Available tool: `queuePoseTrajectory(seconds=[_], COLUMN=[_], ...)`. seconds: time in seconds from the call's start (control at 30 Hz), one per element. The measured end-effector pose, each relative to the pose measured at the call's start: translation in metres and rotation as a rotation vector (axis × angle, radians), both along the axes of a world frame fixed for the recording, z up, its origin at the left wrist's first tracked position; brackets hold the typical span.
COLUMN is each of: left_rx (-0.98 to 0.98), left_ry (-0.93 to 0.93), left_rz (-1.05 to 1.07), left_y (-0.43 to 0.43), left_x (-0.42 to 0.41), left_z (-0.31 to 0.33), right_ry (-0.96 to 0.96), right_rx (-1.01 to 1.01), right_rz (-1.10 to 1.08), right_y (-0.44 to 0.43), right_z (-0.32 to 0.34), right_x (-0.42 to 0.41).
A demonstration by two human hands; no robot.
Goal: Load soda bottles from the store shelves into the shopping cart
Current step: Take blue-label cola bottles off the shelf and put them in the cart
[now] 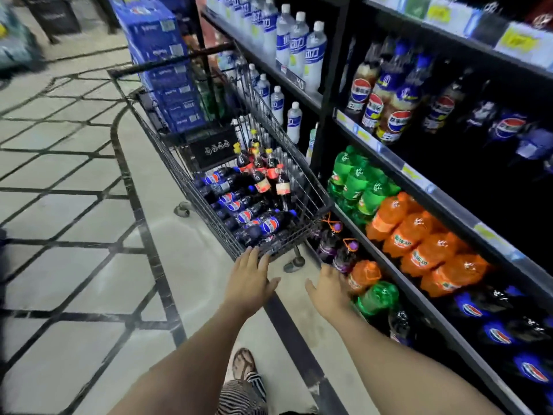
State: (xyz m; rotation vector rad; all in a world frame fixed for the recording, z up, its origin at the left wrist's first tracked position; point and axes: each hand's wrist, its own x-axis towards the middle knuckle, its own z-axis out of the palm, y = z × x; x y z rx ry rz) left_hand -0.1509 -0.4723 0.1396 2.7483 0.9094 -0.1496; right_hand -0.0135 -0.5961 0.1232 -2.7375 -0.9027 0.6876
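Head view: we see the cart [167, 157] standing on the floor [74, 235] alongside the shelves [419, 178], its right wall just beside them. We judge the loading well under way but not finished.

In the cart, blue-labelled bottles [239, 212] lie on their sides in a layer across the bottom, from the near end to about the middle. A few yellow-capped cola bottles [264, 175] lean against the right wall, above that layer. The basket has free height above this load, so we reckon it can take more.

The shelves hold plenty. Green bottles [359, 181] and orange bottles [419, 244] crowd the front edge of the middle shelf. Purple bottles [329, 244] stand at the bottom shelf's end nearest the cart.

Our left hand [250, 283] is flat and empty, fingers straight and spread, with the fingertips at the cart's near edge. We cannot tell whether they touch the wire. Our right hand [329, 290] is empty too, fingers apart and relaxed. It reaches toward the bottom shelf's front edge, just beside a lone orange bottle [363, 277] with a green bottle [378, 298] below it. No bottle is in either hand, so we take this as the gap between one load and the next. The next pick probably comes from that bottom shelf, but we cannot tell which bottle.
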Motion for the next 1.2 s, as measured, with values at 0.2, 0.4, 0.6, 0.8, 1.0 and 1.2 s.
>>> queuePoseTrajectory(seconds=[0.2,0.4,0.6,0.8,1.0,1.2], left_rx=[0.02,-0.05,-0.062,-0.123,-0.185,-0.267], left_ry=[0.03,0.074,0.142,0.268,0.386,0.466], left_rz=[-0.012,-0.015,0.044,0.112,0.128,0.076], left_y=[0.109,0.168,0.237,0.302,0.37,0.446], left_x=[0.006,0.041,0.083,0.118,0.144,0.177], left_z=[-0.009,-0.031,-0.053,-0.055,-0.082,-0.13], right_ry=[0.036,0.05,0.149,0.322,0.464,0.575], right_rx=[0.068,0.1,0.05,-0.081,-0.158,-0.19], right_rz=[-0.089,-0.086,-0.058,-0.13,-0.431,-0.854], right_y=[0.096,0.154,0.226,0.273,0.307,0.32], right_z=[0.004,-0.008,-0.032,-0.068,-0.103,-0.188], right_x=[0.002,0.036,0.083,0.114,0.12,0.111])
